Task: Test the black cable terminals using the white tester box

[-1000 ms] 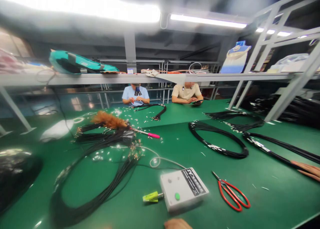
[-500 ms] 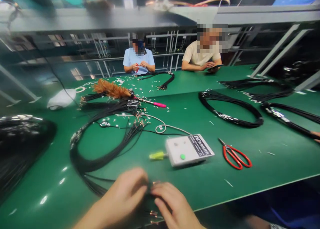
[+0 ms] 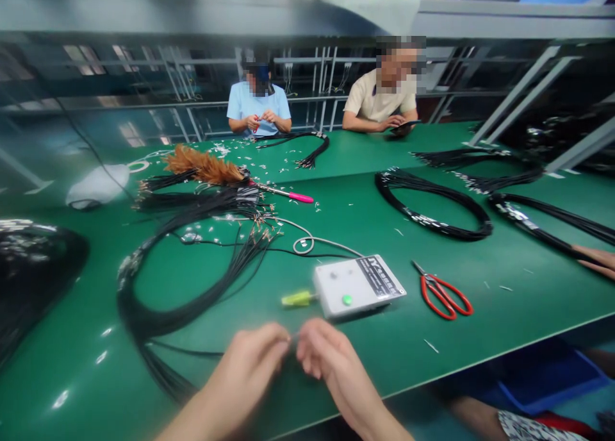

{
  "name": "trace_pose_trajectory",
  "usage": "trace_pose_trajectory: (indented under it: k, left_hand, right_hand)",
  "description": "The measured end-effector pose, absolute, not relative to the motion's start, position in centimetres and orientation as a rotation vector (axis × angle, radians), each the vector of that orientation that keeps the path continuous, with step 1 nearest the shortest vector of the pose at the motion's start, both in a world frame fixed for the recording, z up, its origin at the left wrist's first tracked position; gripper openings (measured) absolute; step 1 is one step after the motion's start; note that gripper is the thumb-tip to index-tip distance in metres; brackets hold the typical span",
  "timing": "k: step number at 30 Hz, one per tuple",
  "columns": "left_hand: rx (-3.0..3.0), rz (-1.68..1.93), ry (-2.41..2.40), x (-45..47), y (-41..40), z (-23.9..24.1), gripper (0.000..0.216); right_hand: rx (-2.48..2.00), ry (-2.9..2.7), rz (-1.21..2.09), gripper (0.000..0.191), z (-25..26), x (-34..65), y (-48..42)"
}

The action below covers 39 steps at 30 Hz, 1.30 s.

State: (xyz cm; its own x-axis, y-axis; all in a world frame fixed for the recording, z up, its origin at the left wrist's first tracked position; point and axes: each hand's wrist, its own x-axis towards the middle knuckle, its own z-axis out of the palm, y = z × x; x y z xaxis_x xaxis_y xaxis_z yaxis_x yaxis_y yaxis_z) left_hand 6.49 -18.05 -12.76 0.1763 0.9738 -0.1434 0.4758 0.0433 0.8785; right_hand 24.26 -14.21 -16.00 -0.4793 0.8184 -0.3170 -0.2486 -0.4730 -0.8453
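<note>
My left hand (image 3: 259,361) is closed in a pinch in front of the box. A thin black cable (image 3: 185,350) runs from the big bundle to it. Facing it, nearly touching, my right hand (image 3: 327,354) has its fingers curled together; a small dark end shows between the fingertips, too small to make out. Just beyond them lies a white box (image 3: 331,281) with a lit green button and a yellow-green clip (image 3: 298,299) on its left side. To the left, a looped bundle of black cables (image 3: 129,306) has bare copper ends.
Red-handled scissors (image 3: 444,293) lie right of the box. More cable coils (image 3: 432,226) rest at right, and a dark cable pile (image 3: 38,287) at left. A feather duster (image 3: 206,165) lies behind. Two people sit across; another person's hand (image 3: 596,258) is at the right edge.
Both hands have risen slightly toward the box and the right hand has turned more upright. Copper ends seen below the hands before are out of sight. The green button looks brighter.
</note>
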Motion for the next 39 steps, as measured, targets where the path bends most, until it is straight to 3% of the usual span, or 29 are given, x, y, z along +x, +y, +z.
trace_pose_trajectory:
  k: [9, 23, 39]
  left_hand:
    - [1.463, 0.868, 1.396, 6.6, -18.2, -14.4, 0.023]
    - [1.492, 0.905, 1.4, 6.7, -18.0, -14.9, 0.019]
    - [1.419, 0.938, 1.41, 6.7, -17.8, -15.7, 0.021]
  right_hand:
    - [-0.843, -0.593, 2.181, 0.026, -17.5, 21.9, -15.0]
    - [-0.836, -0.622, 2.123, 0.017, -16.5, 21.7, -13.3]
    - [-0.893, -0.711, 2.035, 0.023, -17.0, 22.1, -14.2]
